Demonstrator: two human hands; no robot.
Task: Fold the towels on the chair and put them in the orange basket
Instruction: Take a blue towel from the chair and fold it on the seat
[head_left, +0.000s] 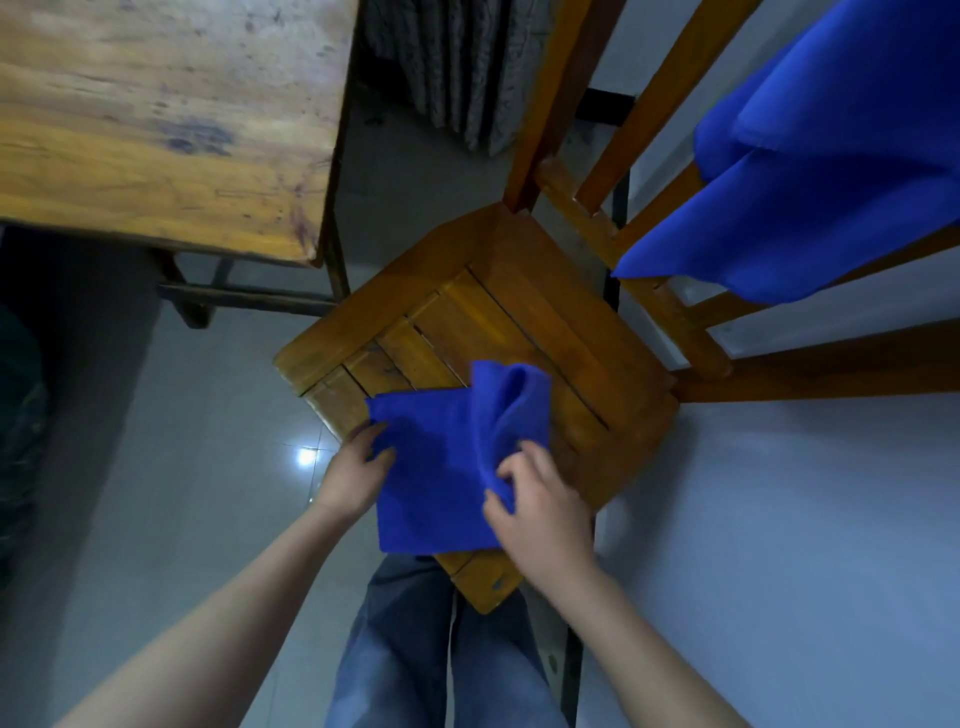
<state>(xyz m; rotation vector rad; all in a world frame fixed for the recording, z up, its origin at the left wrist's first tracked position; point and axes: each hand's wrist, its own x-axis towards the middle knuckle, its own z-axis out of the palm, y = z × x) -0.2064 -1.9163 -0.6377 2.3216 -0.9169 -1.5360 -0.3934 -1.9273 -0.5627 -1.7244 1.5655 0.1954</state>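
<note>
Hands meet on a blue towel (441, 467) lying on the slatted seat of the wooden chair (519, 322). The left hand (358, 467) pinches the towel's left edge between thumb and curled fingers. The right hand (540, 509) grips a bunched fold at the towel's right side, fingers curled into the cloth; just beyond its knuckles the fold stands up in a loose ridge. Well beyond the right hand, a second blue towel (810, 171) hangs over the chair's backrest. Beyond the left hand stands a wooden table (156, 119).
</note>
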